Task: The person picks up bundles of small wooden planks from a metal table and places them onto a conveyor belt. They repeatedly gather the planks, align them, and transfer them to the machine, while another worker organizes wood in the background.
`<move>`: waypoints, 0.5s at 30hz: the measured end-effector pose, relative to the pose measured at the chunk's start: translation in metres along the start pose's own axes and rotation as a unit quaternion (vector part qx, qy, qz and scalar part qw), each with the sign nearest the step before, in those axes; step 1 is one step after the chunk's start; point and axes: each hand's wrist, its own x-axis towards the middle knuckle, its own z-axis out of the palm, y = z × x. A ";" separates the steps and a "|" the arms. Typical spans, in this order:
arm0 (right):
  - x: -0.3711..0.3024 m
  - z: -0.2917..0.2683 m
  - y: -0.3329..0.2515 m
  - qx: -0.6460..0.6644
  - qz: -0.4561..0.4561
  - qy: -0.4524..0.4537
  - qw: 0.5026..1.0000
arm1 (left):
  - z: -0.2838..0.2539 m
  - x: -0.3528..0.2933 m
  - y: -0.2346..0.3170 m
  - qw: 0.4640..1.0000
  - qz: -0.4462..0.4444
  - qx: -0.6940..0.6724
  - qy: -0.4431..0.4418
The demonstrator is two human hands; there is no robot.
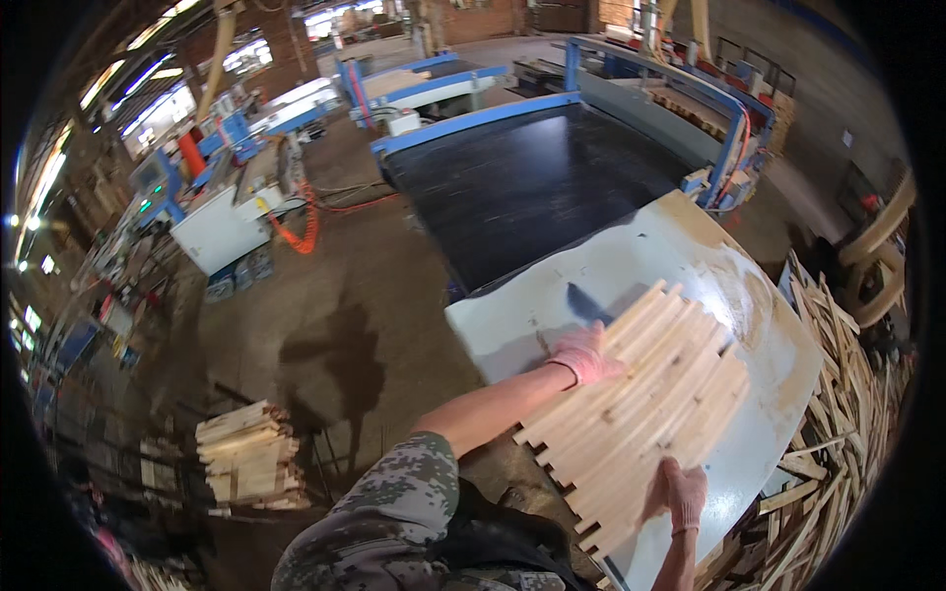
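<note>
A row of pale wooden strips point(641, 404) lies side by side in a slab with staggered ends, slanting over a white-topped table point(754, 394). My left hand point(587, 357), in a pink glove, grips the slab's left edge. At the right edge, nearer to me, my right hand point(685, 492) in a similar glove holds the strips with the thumb on top; its other fingers are partly hidden. The slab's near end sticks out past the table's near edge.
Beyond the table stretches a black conveyor belt point(542, 177) with a blue frame point(473, 123). Scrap wood sticks point(838, 424) are heaped on the right. A stack of short boards point(251, 453) stands at the lower left. A white machine cabinet point(219, 236) with an orange coiled hose point(296, 236) is farther left.
</note>
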 end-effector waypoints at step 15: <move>0.206 0.349 -0.363 0.081 0.035 -0.153 0.984 | -0.239 0.318 -0.290 0.965 0.024 0.200 0.170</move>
